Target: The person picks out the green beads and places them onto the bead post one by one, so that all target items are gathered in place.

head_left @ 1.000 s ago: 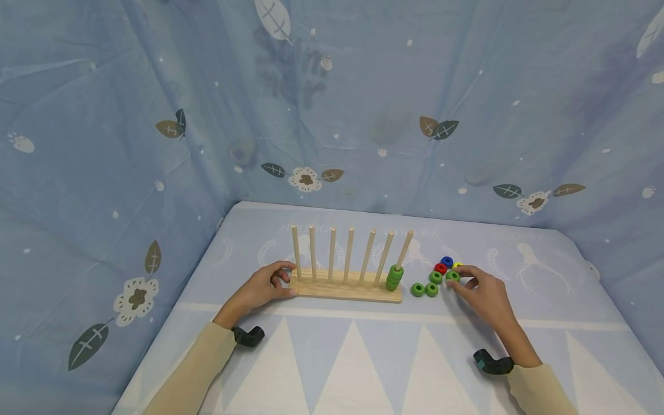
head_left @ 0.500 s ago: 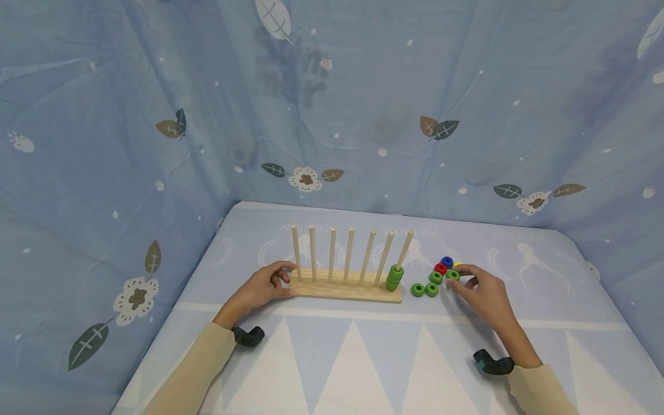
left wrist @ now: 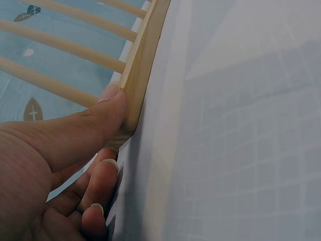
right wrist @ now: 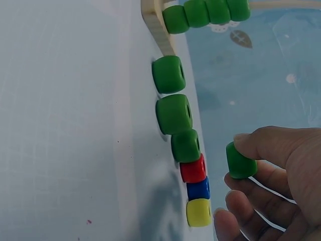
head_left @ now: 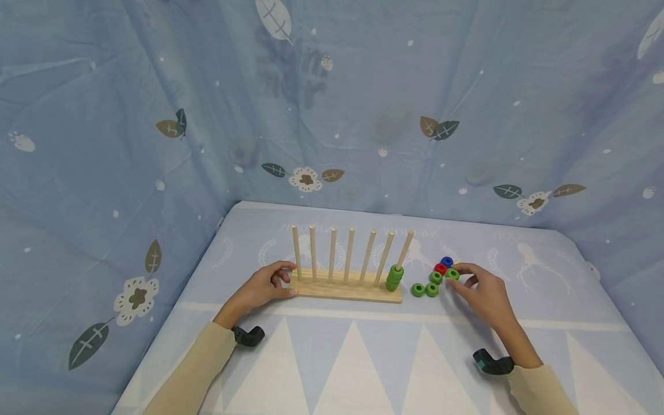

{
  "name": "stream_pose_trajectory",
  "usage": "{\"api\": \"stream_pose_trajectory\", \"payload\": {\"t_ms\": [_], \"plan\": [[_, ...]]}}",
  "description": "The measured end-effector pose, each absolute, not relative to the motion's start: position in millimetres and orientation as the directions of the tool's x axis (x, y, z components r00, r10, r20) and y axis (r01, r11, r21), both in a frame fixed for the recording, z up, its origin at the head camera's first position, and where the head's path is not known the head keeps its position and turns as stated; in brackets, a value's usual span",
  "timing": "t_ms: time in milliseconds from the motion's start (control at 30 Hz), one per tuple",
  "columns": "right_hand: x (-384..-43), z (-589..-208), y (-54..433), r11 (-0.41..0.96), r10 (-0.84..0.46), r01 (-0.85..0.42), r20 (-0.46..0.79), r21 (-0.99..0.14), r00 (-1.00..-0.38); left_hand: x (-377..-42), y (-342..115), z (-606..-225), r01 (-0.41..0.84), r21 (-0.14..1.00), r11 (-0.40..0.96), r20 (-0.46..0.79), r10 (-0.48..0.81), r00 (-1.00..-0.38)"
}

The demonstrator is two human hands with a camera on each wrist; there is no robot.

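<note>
At its left end, the wooden peg stand is gripped by my left hand, thumb on the base and fingers curled at the corner. Several upright pegs rise from it in a row. Green beads are stacked on the rightmost peg; the other pegs are bare. My right hand pinches a green bead between thumb and fingers, held up off the table in the right wrist view. Below it lie three loose green beads, a red bead, a blue bead and a yellow bead.
A pale patterned cloth covers the table. Blue curtains printed with leaves and flowers hang behind and at both sides. Each wrist wears a dark device, such as the black one by the right sleeve.
The green bead in my right hand has risen slightly, and the yellow bead is now mostly hidden behind it in the head view. My left hand and the peg stand have stayed put.
</note>
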State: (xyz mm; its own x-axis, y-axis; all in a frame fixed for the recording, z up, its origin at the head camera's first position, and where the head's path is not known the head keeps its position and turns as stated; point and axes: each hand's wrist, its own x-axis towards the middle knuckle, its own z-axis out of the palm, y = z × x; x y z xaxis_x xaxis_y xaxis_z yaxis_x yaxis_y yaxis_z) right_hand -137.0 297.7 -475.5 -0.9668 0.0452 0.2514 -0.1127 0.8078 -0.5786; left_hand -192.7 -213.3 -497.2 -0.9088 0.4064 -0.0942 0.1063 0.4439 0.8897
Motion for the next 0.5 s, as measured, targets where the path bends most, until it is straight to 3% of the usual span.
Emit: {"api": "stream_pose_trajectory", "payload": {"t_ms": [500], "plan": [[-135.9, -470.7, 295.7, 0.795, 0.033, -0.128, 0.253, -0.592, -0.967, -191.5, -212.2, -494.1, 0.088, 0.883, 0.461, -0.111, 0.386, -0.916]]}}
